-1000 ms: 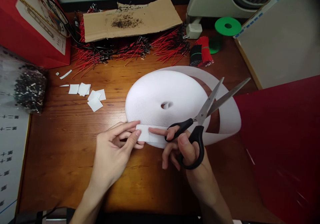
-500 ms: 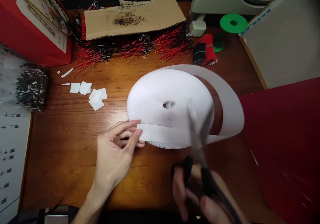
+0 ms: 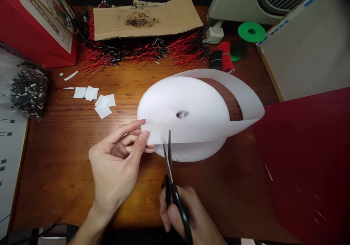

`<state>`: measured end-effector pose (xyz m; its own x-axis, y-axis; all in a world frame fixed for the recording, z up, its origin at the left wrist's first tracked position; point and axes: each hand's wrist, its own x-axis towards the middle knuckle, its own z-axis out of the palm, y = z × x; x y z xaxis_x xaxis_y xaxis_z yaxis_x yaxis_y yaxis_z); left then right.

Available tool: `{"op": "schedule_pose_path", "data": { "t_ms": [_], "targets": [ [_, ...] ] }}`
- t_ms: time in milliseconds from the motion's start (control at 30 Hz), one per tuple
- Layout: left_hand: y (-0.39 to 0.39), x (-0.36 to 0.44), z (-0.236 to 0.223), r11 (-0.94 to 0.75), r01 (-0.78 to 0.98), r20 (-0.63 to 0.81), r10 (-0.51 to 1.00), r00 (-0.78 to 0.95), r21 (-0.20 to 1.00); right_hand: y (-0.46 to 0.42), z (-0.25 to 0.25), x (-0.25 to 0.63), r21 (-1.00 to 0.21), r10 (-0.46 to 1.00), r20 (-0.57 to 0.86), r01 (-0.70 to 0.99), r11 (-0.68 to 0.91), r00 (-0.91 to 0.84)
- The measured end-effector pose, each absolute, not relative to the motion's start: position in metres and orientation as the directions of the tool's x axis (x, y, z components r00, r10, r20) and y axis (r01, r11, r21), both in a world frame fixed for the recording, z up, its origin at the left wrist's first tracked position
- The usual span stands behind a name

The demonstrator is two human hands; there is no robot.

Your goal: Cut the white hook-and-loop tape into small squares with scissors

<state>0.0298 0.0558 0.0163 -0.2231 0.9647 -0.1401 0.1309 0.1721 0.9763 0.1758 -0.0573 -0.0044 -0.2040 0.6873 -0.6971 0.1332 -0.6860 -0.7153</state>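
A large flat roll of white tape (image 3: 161,99) lies on the wooden table, its loose length looping out to the right and back across the front. My left hand (image 3: 117,161) pinches the free end of this white strip (image 3: 197,131) between thumb and fingers, above the roll's near edge. In my right hand (image 3: 186,212) is a pair of scissors (image 3: 170,164) with black handles. The blades are slightly apart and reach the strip a little right of my left thumb; one tip shows over the strip. Several cut white squares (image 3: 102,106) lie to the left.
Red and black wires (image 3: 147,51) lie along the back under a stained cardboard piece (image 3: 164,17). A green spool (image 3: 251,32) stands back right, a dark red panel (image 3: 306,146) at right. Left are a red paper bag (image 3: 51,48) and a plastic bag of small parts (image 3: 28,88).
The scissors have swung left from above the roll's right part to the strip near my left hand, and their blades have come closer together. My left hand has drawn the strip end slightly left and up.
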Motion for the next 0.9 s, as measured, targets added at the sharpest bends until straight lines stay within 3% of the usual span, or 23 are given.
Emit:
{"op": "schedule_pose_path", "data": {
  "t_ms": [300, 567, 900],
  "targets": [
    [0.053, 0.036, 0.013, 0.219, 0.011, -0.212, 0.953, -0.216, 0.976, -0.044, -0.008, 0.167, -0.767, 0.745, -0.639, 0.084, -0.636, -0.19],
    [0.051, 0.038, 0.014, 0.206, 0.017, -0.198, 0.957, -0.211, 0.978, -0.044, -0.009, 0.172, -0.786, 0.761, -0.618, 0.155, -0.598, -0.199],
    [0.05, 0.042, 0.015, 0.191, 0.03, -0.179, 0.955, -0.235, 0.981, -0.045, -0.003, 0.172, -0.776, 0.75, -0.628, 0.099, -0.622, -0.208]
  ]
}}
